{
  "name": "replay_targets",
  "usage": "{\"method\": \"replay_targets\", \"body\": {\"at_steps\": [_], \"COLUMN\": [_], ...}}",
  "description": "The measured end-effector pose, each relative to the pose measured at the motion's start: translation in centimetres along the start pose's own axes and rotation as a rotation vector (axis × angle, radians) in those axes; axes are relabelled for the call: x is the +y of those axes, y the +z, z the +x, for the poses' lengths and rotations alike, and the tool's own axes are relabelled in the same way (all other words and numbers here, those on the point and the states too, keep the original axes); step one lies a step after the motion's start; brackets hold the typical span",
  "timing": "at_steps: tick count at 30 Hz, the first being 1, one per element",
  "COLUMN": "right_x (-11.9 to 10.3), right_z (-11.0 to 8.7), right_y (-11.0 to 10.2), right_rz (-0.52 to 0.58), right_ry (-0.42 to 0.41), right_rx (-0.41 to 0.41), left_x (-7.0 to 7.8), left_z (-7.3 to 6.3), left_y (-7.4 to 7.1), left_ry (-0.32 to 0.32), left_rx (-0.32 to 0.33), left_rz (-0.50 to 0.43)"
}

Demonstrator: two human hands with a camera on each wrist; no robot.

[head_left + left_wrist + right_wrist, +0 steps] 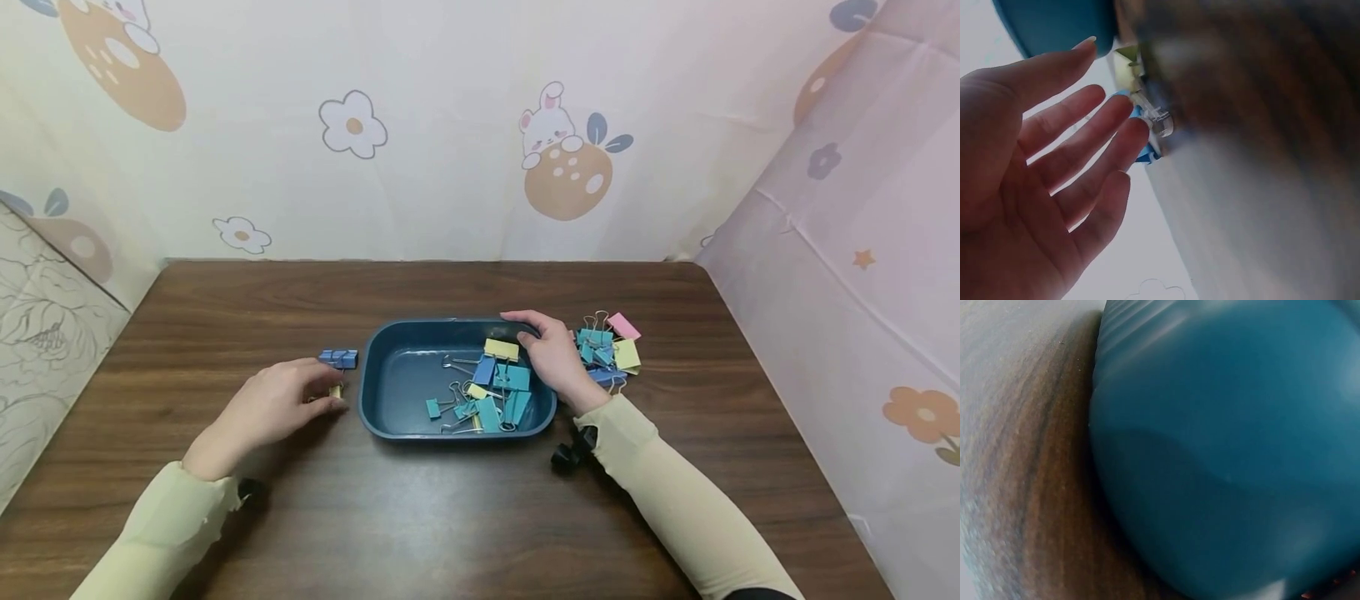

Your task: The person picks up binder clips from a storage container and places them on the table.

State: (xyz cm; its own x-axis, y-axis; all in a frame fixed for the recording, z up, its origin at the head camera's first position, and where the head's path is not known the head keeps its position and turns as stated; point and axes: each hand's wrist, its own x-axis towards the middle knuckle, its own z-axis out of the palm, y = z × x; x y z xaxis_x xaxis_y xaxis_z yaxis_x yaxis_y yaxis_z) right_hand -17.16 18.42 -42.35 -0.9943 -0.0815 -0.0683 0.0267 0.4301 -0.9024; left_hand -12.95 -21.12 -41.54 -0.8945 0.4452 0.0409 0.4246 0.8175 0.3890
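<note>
My left hand (273, 404) reaches toward a small yellow binder clip (336, 391) left of the tray, fingers loosely bent. In the left wrist view, thumb and fingers are spread apart with nothing between them, and the yellow clip (1126, 70) shows beyond the fingertips. Blue binder clips (339, 358) lie just behind it on the table. At the far right corner of the dark blue tray (405, 435), my right hand (558, 362) grips the rim, thumb on the inner side. Teal, yellow and blue binder clips (512, 377) fill the tray's right half.
Right of the tray, partly behind my right hand, lies a pile of teal, yellow, blue and pink binder clips (597, 340). The wooden table (450, 517) ends at a patterned cloth (442, 192) behind. Blue tray wall (1229, 444) fills most of the right wrist view.
</note>
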Motion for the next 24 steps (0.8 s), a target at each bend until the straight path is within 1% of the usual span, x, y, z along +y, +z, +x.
{"method": "replay_targets", "body": {"at_steps": [4, 7, 10, 14, 16, 19, 22, 24], "right_x": [0.0, -0.1, -0.2, -0.2, -0.2, -0.2, -0.3, -0.3], "right_z": [0.0, 0.0, 0.0, -0.1, 0.0, 0.0, -0.1, 0.0], "right_y": [0.0, 0.0, 0.0, -0.1, -0.1, -0.1, -0.1, -0.1], "right_rz": [-0.01, -0.009, -0.002, -0.002, -0.001, 0.0, 0.001, -0.004], "right_ry": [0.003, 0.003, 0.006, 0.009, 0.01, 0.009, 0.009, 0.009], "right_rx": [0.0, -0.002, -0.005, -0.006, -0.004, 0.0, 0.0, -0.001], "left_x": [0.6, 1.4, 2.5, 4.6, 5.7, 7.1, 8.1, 8.6], "left_z": [0.0, 0.1, 0.4, 1.0, 1.5, 2.2, 3.0, 3.4], "left_y": [-0.9, -1.3, -1.6, -1.6, -1.3, -0.6, 0.4, 1.1], "left_ry": [0.002, 0.025, 0.07, 0.162, 0.21, 0.272, 0.321, 0.337], "left_rx": [0.014, 0.039, 0.071, 0.103, 0.1, 0.072, 0.032, 0.01], "left_rz": [-0.052, -0.11, -0.162, -0.194, -0.191, -0.162, -0.112, -0.081]}}
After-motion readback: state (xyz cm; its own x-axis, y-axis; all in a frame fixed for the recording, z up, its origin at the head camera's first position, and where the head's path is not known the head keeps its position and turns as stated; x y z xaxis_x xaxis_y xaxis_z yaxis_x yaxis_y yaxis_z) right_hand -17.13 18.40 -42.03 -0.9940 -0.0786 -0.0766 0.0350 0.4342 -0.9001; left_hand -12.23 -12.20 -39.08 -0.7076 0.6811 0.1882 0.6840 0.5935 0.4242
